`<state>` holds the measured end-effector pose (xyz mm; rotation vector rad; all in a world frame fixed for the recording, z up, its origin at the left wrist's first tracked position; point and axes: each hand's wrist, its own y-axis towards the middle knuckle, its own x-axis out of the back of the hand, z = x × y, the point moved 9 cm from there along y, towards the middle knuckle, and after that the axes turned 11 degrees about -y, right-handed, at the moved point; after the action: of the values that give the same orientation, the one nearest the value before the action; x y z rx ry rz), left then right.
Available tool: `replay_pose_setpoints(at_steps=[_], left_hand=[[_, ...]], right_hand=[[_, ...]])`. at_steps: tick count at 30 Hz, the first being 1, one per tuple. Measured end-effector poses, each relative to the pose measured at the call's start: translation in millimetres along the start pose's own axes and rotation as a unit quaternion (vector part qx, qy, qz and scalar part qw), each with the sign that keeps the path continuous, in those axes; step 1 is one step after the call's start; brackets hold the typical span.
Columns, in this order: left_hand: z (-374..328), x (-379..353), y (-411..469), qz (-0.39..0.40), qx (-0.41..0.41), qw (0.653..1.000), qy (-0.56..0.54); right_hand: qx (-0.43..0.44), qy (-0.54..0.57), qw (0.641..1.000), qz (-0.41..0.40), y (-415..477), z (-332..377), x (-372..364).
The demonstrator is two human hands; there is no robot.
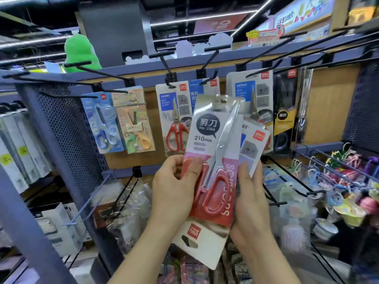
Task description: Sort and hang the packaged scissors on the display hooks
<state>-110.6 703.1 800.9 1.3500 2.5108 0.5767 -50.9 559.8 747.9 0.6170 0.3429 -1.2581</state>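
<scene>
1. Store shelving fills the background: a blue rail (pixel 143 77) carries black display hooks (pixel 214 55), from which hang a blue-handled pack (pixel 102 121), a yellow-and-green pack (pixel 135 124), a red-handled HOME pack (pixel 174 119) and a black pack (pixel 285 111).
2. A fanned stack of packaged scissors is held in front of the rack, below the hooks and touching none of them. The front pack (pixel 213 152), marked 210mm and red-handled, lies uppermost. Another pack (pixel 254 140) shows behind its right edge, and an upside-down pack (pixel 201 242) juts out beneath.
3. The left hand (pixel 174 193) is curled round the stack's left edge, thumb pressed on the front pack's face. The right hand (pixel 252 201) grips the right edge, most fingers hidden behind the cards.
4. The step in hand is judged to be sorting: 1 pack is being singled out.
5. To do it well, the front pack should be slid free under the left thumb while the rest is pinned by the right hand. Its hang hole (pixel 220 101) should be kept uppermost and lined up squarely with a hook tip.
6. No hung pack of the same design is seen, so a separate hook is probably needed; the upside-down pack should be turned before hanging.
</scene>
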Motion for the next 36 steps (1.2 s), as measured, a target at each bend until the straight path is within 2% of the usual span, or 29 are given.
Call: replay_pose_setpoints(at_steps=[2, 6, 13, 19, 22, 27, 31, 36], left_hand=[[3, -6, -4, 0.008, 0.008, 0.999, -0.032], [18, -11, -11, -0.028, 0.063, 0.989, -0.131], [18, -23, -17, -0.042, 0.048, 0.984, -0.169], [2, -19, -25, -0.026, 0.009, 0.99, -0.139], [-8, -22, -20, 0.009, 0.004, 0.993, -0.115], [-35, -73, -18, 0.115, -0.064, 0.989, -0.071], [-42, -141, -18, 0.171, -0.104, 0.978, -0.051], [-52, -218, -14, 0.193, -0.149, 0.968, -0.059]], right_hand=[[-0.002, 0.008, 1.0, 0.004, -3, 2, 4], [0.0, -0.015, 1.0, -0.015, -6, 7, 18], [0.08, -0.117, 0.984, -0.103, -1, 30, 56], [0.137, -0.197, 0.964, -0.114, -1, 57, 80], [0.185, -0.264, 0.94, -0.115, -2, 85, 101], [0.218, -0.358, 0.901, -0.113, 0, 136, 146], [0.231, -0.337, 0.9, -0.15, 3, 170, 186], [0.249, -0.321, 0.902, -0.147, 9, 199, 210]])
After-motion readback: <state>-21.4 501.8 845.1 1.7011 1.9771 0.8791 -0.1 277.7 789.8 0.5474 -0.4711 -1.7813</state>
